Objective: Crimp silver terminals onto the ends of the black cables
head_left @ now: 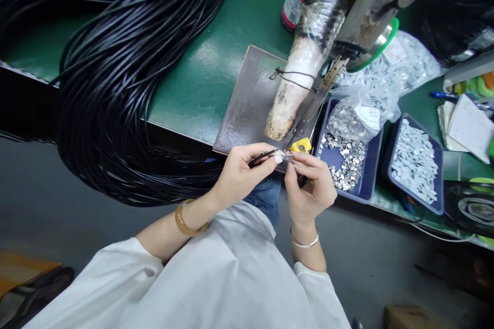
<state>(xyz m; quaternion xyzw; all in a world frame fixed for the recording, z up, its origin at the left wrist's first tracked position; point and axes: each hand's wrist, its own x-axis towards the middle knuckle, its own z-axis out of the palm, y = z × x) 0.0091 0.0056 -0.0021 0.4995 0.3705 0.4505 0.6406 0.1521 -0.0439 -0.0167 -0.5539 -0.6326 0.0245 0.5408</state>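
From my seat, the head camera shows both hands meeting over the near edge of the plate (235, 113), which lies along the tabletop's (200, 82) near edge. My left hand (247, 169) has thumb and forefinger clamped on a black cable (264, 156), with a small white piece (278, 159) at the fingertips. My right hand (311, 177) pinches the thin wires (287, 155) that stick out from the cable's end (a tiny target at this range, so I can't count the strands). The mouth of a wrapped tube (291, 97) points down just above the fingers, and a yellow piece (301, 145) sits near the right fingertips.

To the left, a thick black coil (127, 56) spills over the tabletop's near edge. To the right, along that edge, stand two blue bins: the nearer bin (369, 180) carries metal clips (349, 164) and a clear bag (349, 118), the farther bin (440, 185) pale chips (415, 159). A bottle (295, 2) stands beyond the plate.
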